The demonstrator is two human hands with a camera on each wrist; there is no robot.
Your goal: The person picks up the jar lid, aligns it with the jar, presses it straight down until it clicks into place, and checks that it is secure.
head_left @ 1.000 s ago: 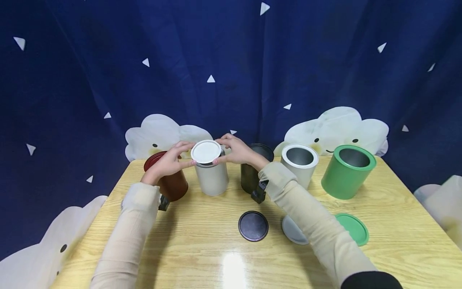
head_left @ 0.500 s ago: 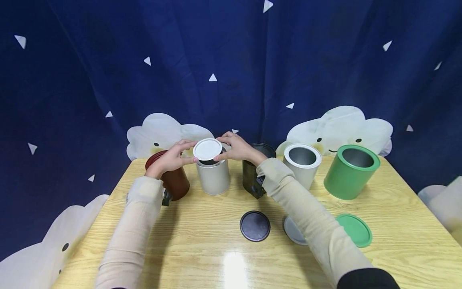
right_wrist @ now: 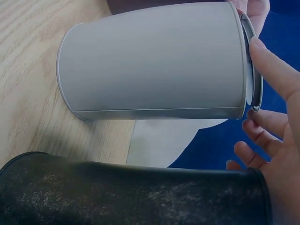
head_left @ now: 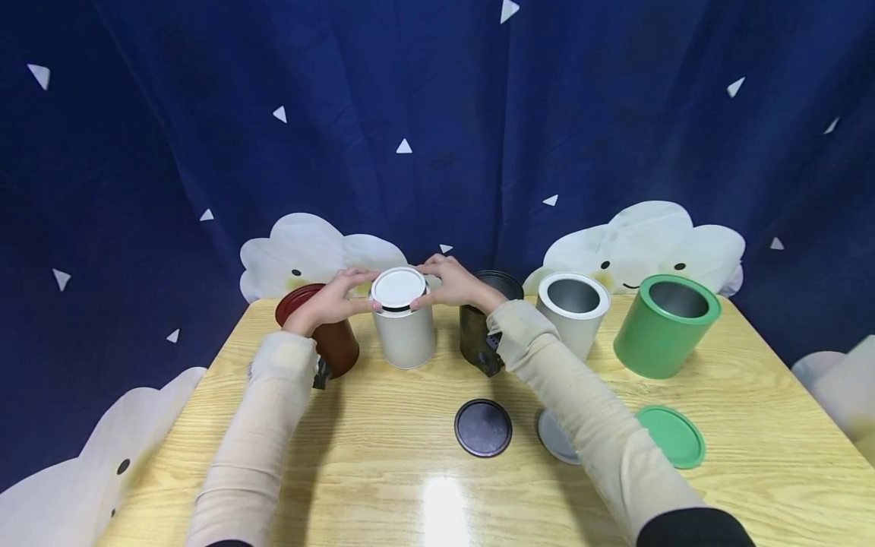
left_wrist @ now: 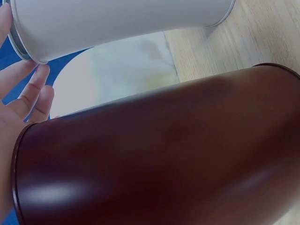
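A round white lid sits at the mouth of a white can, with a dark gap showing along its front. My left hand grips the lid's left edge, thumb in front and fingers behind. On the opposite edge my right hand holds it the same way. Seen from the right wrist, the lid stands slightly off the can's rim, one side farther out. The left wrist view shows the fingertips at the rim of the white can.
A dark red can stands left, under my left wrist, and a black can below my right. Farther right are an open white can and an open green can. Black, grey-white and green lids lie in front.
Both hands have lowered the white lid from a tilted position above the white can down to its mouth, shifting it slightly right. The other cans and lids stay in place.
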